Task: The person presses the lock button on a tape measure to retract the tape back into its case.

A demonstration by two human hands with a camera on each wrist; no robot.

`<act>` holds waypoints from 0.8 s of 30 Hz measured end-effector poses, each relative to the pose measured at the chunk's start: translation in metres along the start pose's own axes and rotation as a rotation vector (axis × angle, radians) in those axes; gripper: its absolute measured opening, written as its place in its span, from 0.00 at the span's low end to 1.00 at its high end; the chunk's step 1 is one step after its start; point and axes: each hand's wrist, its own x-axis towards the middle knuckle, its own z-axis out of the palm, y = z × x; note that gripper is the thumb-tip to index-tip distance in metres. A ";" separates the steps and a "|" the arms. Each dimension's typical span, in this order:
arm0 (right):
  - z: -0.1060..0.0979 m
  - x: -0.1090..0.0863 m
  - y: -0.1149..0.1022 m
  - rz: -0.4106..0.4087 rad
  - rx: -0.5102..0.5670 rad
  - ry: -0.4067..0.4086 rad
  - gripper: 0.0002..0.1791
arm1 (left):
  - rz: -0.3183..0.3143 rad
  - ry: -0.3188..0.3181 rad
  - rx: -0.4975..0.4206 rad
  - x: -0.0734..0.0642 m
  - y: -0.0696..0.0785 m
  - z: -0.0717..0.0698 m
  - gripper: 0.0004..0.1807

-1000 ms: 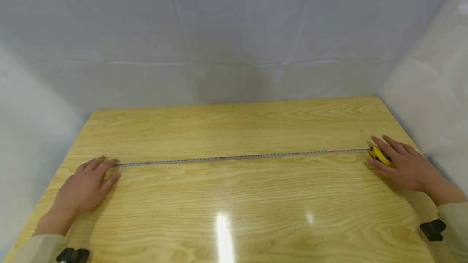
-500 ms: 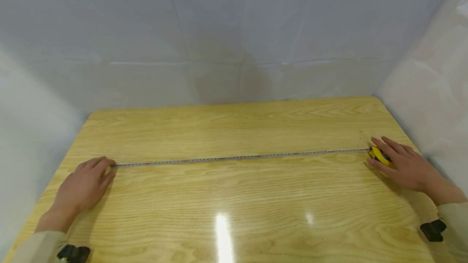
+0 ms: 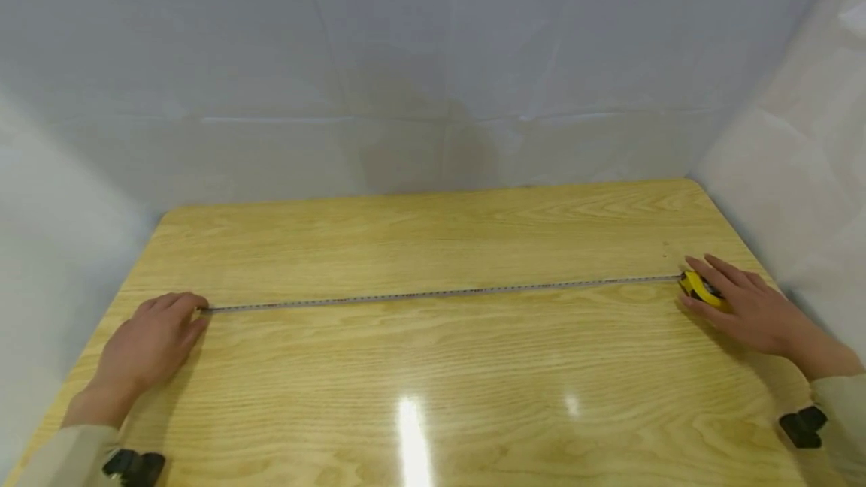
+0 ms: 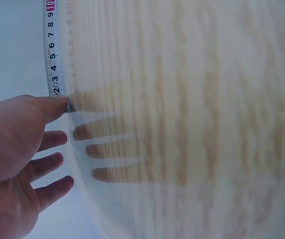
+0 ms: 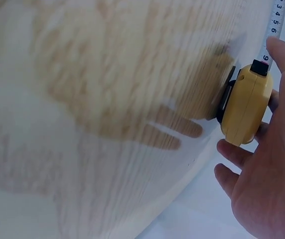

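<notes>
A tape measure's blade [image 3: 443, 292] stretches nearly straight across the wooden table [image 3: 379, 374]. At its left end, my left hand [image 3: 144, 344] pinches the tip between thumb and index finger. The left wrist view shows the thumb at the low numbers of the blade [image 4: 53, 55], the other fingers spread below. At the right, my right hand [image 3: 761, 314] holds the yellow and black tape measure case [image 3: 700, 289] down on the table, thumb on the near side and fingers over the far side. In the right wrist view the yellow case [image 5: 245, 105] stands beside the palm, its black lock button upward.
A pale sheet-covered wall [image 3: 406, 81] rises behind the table's far edge. More pale sheeting [image 3: 812, 171] flanks the table on the right and likewise on the left. Black wrist devices [image 3: 803, 427] sit at both sleeves. Bright light reflections lie on the near tabletop.
My left hand has drawn slightly left, its thumb and index finger closing together at the blade's end. The right hand and the case have stayed nearly in place.
</notes>
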 end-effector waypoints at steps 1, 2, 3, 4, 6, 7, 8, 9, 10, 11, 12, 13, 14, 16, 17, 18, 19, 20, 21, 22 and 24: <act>-0.001 0.000 0.001 -0.003 0.018 -0.011 0.43 | -0.002 -0.001 -0.003 0.000 0.000 0.000 0.11; -0.002 0.000 0.001 -0.003 0.038 -0.020 0.42 | -0.004 -0.001 -0.005 0.001 0.000 0.000 0.11; -0.002 0.000 0.002 -0.001 0.054 -0.028 0.42 | -0.008 -0.002 -0.007 0.001 0.000 -0.001 0.11; -0.003 0.000 0.003 -0.001 0.063 -0.036 0.42 | -0.011 -0.004 -0.011 0.002 0.001 -0.001 0.11; -0.002 0.000 0.005 -0.004 0.074 -0.036 0.42 | -0.019 -0.009 -0.016 0.003 0.001 -0.002 0.10; -0.002 0.000 0.005 -0.004 0.081 -0.036 0.41 | -0.023 -0.008 -0.016 0.003 0.001 -0.002 0.10; -0.001 0.000 0.006 -0.006 0.077 -0.030 0.41 | -0.024 -0.008 -0.020 0.003 0.001 -0.002 0.10; 0.000 0.000 0.007 -0.016 0.071 -0.022 0.41 | -0.024 -0.006 -0.022 0.003 0.001 -0.002 0.10; 0.000 0.000 0.008 -0.029 0.066 -0.011 0.41 | -0.023 -0.003 -0.024 0.003 0.000 -0.003 0.09; 0.001 -0.001 0.008 -0.040 0.076 0.000 0.41 | -0.021 0.002 -0.025 0.003 0.000 -0.002 0.09; 0.001 -0.001 0.009 -0.051 0.069 0.015 0.41 | -0.017 0.004 -0.028 0.003 -0.001 -0.002 0.09; 0.002 -0.001 0.010 -0.062 0.071 0.024 0.41 | -0.015 0.008 -0.028 0.003 -0.001 -0.002 0.09; 0.002 -0.001 0.010 -0.075 0.072 0.034 0.40 | -0.013 0.011 -0.030 0.003 -0.002 -0.002 0.08; 0.002 -0.001 0.010 -0.093 0.091 0.050 0.40 | -0.012 0.015 -0.029 0.004 -0.003 -0.002 0.08; 0.002 -0.001 0.010 -0.101 0.096 0.057 0.40 | -0.010 0.017 -0.028 0.004 -0.003 -0.002 0.08; 0.002 0.000 0.009 -0.106 0.092 0.065 0.40 | -0.010 0.017 -0.028 0.004 -0.004 -0.002 0.08; 0.002 0.000 0.009 -0.109 0.095 0.069 0.39 | -0.009 0.017 -0.027 0.004 -0.004 -0.001 0.08; 0.002 0.001 0.009 -0.111 0.097 0.074 0.38 | -0.008 0.018 -0.027 0.004 -0.004 -0.001 0.08; 0.001 0.001 0.008 -0.113 0.097 0.080 0.36 | -0.007 0.018 -0.026 0.004 -0.004 -0.001 0.07; 0.001 0.002 0.007 -0.112 0.093 0.083 0.35 | -0.007 0.017 -0.027 0.004 -0.004 -0.001 0.07; 0.000 0.003 0.007 -0.109 0.077 0.082 0.32 | -0.003 0.021 -0.024 0.004 -0.004 -0.001 0.07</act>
